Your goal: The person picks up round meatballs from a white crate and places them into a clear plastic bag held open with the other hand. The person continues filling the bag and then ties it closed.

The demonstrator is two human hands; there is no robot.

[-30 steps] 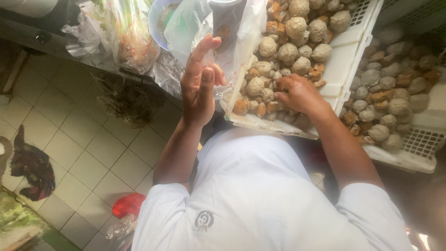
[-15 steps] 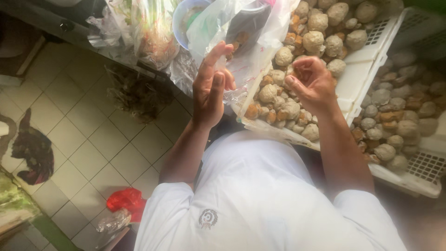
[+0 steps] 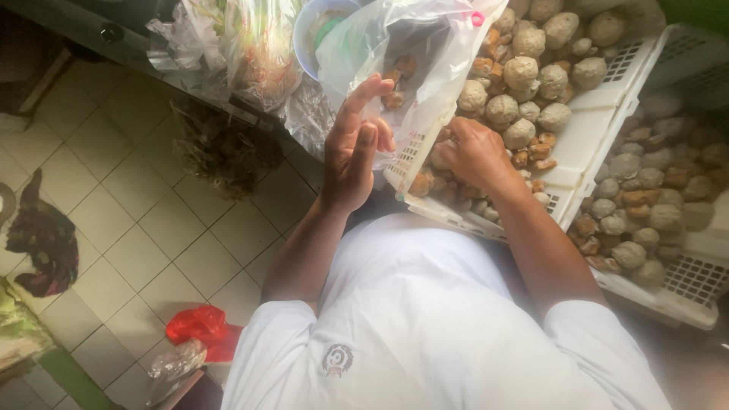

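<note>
My left hand (image 3: 354, 148) holds up a clear plastic bag (image 3: 414, 53) by its edge, fingers raised; a few small brown pieces lie inside the bag. My right hand (image 3: 472, 156) reaches down into a white slotted crate (image 3: 600, 114) filled with round grey-brown balls (image 3: 524, 72) and small orange-brown pieces (image 3: 531, 159). Its fingers are curled among the pieces at the crate's near corner. Whether they grip anything is hidden.
A second white crate (image 3: 683, 281) of similar balls sits at the right. Tied plastic bags (image 3: 250, 53) and a pale blue bowl (image 3: 304, 38) stand at the upper left. Below is a tiled floor (image 3: 137, 228) with a red bag (image 3: 201, 328).
My right hand has dropped from near the bag's mouth back into the crate's near corner. My left hand still holds the bag up.
</note>
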